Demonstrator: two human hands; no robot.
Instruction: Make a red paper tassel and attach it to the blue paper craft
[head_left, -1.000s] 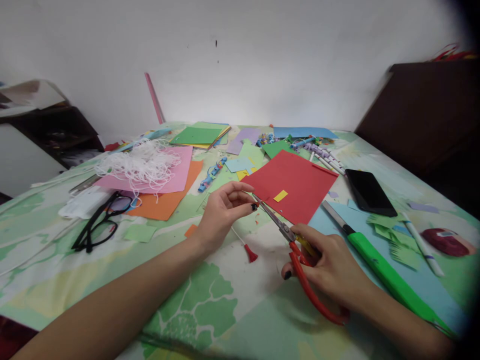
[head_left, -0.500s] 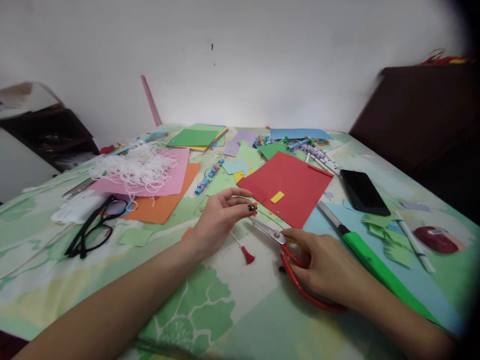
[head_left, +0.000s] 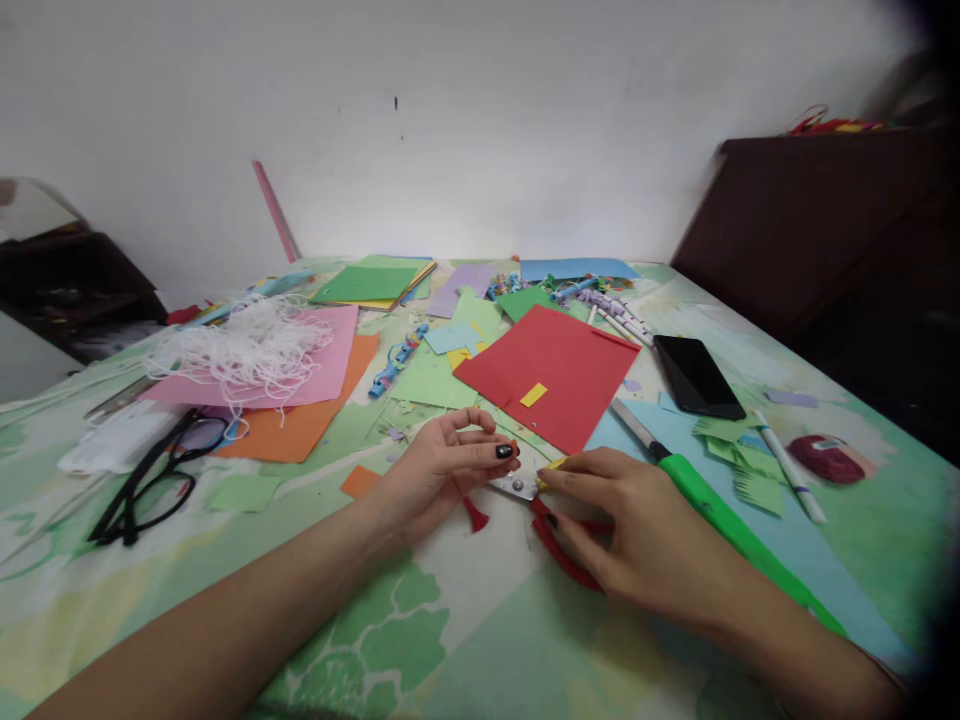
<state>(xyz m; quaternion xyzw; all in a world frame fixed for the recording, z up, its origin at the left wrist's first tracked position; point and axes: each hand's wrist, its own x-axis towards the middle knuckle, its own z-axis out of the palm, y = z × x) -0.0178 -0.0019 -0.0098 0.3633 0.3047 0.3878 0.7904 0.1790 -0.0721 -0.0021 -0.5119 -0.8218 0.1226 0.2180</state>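
Note:
My left hand [head_left: 442, 470] pinches a small orange piece [head_left: 514, 446] between thumb and fingertips; most of it is hidden. Close to the table, my right hand [head_left: 630, 520] has its thumb and fingers at the red and yellow handles of the scissors [head_left: 517, 485]. The scissor blades point left and pass beneath my left fingers. Below my left hand lies a small red tassel [head_left: 474, 515]. Just beyond both hands is a sheet of red paper [head_left: 555, 370] with a yellow strip [head_left: 534, 395] on it.
A green-handled cutter [head_left: 720, 520] lies right of my right hand, near a black phone [head_left: 697, 375] and a white pen [head_left: 789, 465]. To the left are black glasses [head_left: 150, 490], orange paper [head_left: 300, 430] and tangled white string [head_left: 240, 345]. A blue decorated roll [head_left: 397, 362] lies beyond my left hand.
The scissors have come down and left, toward the table. My right hand has shifted its grip, its thumb and fingers now nearer the pivot. My left hand still pinches the orange piece.

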